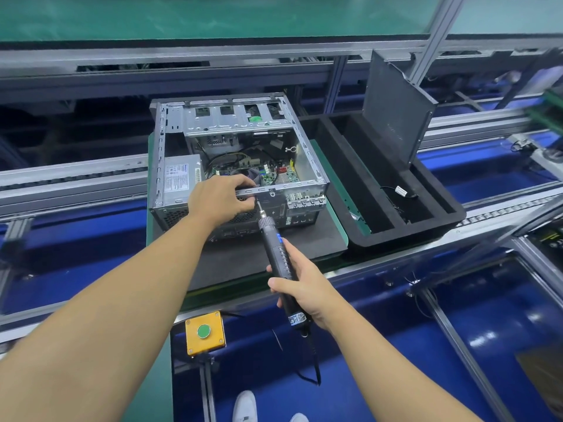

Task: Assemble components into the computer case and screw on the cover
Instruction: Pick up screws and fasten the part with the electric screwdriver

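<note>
An open grey computer case (316, 175) lies on a dark foam mat on a green pallet, its motherboard (283, 173) and silver power supply (179, 178) exposed. My left hand (221, 197) grips the case's near top rail, fingers curled over the edge. My right hand (300, 284) holds a black electric screwdriver (278, 257) by its handle. The bit points up and left at the case's rear panel, just below the rail beside my left fingers. The dark side cover (396, 108) stands tilted in the foam tray to the right.
A black foam tray (426, 226) with long slots and a small loose cable sits right of the case. A yellow box with a green button (204, 332) hangs on the conveyor's near edge. Aluminium rails run across the line, with blue flooring below.
</note>
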Demonstrator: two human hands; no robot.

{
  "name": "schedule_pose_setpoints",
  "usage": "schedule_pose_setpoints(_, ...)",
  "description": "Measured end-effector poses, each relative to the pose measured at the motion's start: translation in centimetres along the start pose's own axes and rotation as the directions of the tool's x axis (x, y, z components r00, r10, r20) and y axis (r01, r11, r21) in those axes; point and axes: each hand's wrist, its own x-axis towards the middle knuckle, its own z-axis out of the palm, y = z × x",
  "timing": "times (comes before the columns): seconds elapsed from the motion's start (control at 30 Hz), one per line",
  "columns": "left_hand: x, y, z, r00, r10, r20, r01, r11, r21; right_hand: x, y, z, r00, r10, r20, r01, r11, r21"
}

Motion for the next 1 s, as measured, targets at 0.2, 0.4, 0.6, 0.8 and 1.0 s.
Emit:
schedule_pose_setpoints(0.2,0.0,0.1,-0.1,1.000,-0.010,0.002,0.010,1.000,0.000,0.0,-0.3,-0.5,1.000,0.022,-0.003,-0.022,0.999,-0.048)
schedule_pose_setpoints(0.4,0.0,0.1,-0.3,1.000,0.000,0.012,0.000,1.000,0.007,-0.4,-0.9,-0.2,0.999,0.013,-0.031,-0.017,0.990,-0.138)
schedule_pose_setpoints(0.6,-0.1,0.1,-0.3,1.000,0.010,0.007,-0.010,1.000,-0.006,-0.8,-1.6,0.4,0.998,0.003,-0.059,-0.018,0.964,-0.264)
schedule_pose_setpoints(0.8,-0.1,0.2,-0.3,1.000,-0.007,-0.002,0.007,0.999,-0.038,-0.8,-2.6,1.3,0.995,0.022,-0.092,-0.042,0.973,-0.226)
schedule_pose_setpoints(1.0,0.0,0.1,-0.4,0.999,-0.005,0.047,0.006,0.999,-0.041,-0.5,-2.9,1.9,0.997,0.076,-0.029,-0.075,0.997,0.036)
